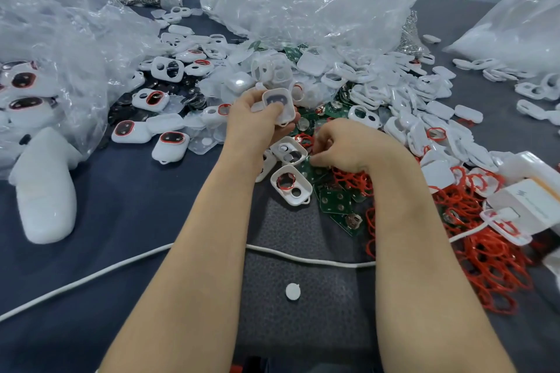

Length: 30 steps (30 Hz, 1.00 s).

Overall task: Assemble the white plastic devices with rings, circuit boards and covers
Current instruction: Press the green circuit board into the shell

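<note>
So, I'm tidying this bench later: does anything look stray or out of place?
A small white round disc lies alone on the dark mat, on the near side of the white cable, well apart from the heaped parts. Nothing looks broken.

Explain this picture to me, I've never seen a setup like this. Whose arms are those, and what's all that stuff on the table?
No machine here: a camera worn on a person's head looks down at their two bare arms. The left hand grips a white shell. The right hand digs into a pile of red rings and green circuit boards; what its fingers hold is hidden. Loose shells and clear bags cover the dark table.
</note>
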{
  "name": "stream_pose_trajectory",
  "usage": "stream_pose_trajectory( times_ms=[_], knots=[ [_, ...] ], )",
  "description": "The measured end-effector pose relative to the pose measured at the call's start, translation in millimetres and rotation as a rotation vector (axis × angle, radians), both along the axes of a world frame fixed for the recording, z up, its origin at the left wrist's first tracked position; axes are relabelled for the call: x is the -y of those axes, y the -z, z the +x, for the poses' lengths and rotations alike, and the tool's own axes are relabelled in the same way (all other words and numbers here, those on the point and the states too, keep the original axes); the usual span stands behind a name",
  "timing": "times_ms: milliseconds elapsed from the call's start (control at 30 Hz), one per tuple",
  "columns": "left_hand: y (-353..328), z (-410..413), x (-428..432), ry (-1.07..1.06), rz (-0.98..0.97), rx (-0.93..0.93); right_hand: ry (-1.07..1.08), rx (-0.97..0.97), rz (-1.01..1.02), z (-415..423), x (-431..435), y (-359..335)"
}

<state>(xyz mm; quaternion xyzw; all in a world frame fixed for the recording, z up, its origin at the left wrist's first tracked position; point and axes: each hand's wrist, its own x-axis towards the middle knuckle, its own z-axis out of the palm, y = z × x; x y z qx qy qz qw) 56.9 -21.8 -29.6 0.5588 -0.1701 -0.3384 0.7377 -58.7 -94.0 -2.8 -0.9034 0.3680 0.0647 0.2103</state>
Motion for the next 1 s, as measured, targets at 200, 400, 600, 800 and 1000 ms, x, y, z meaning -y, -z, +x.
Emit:
stream_pose_trajectory(
  times_ms=[200,400,600,800,1000],
  knots=[
    [2,3,1,0.008,0.001,-0.040,0.126,0.297,-0.001,-1,8,9],
    [0,0,-1,0.007,0.019,-0.038,0.190,0.502,0.142,-11,17,11],
    [1,-1,1,0.027,0.036,-0.030,0.321,1.033,0.123,-9,18,7],
    [2,-2,5,0.044,0.062,-0.039,0.311,1.242,0.511,1,15,14],
    [3,-3,7,0.068,0.072,-0.047,0.345,1.190,0.387,9,12,22]
  ],
)
